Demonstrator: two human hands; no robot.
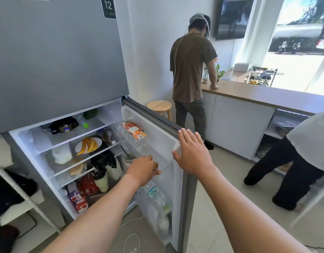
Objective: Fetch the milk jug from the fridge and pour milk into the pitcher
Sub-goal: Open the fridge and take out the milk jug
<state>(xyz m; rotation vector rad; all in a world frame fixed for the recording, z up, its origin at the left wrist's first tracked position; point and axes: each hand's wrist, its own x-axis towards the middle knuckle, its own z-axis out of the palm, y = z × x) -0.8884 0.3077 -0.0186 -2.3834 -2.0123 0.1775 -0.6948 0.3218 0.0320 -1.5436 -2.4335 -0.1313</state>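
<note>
Grey fridge (57,61), head view: its lower door (161,143) stands open. Our right hand (192,152) lies flat against the door's edge, its grip spread and the fingers straight. Our left hand (143,169) reaches down at the door rack, above a water bottle (154,194). Its grip is curled, but we cannot tell on what. We cannot pick out the milk jug with certainty among the shelves. A person (190,70) leans on the desk (267,95).
</note>
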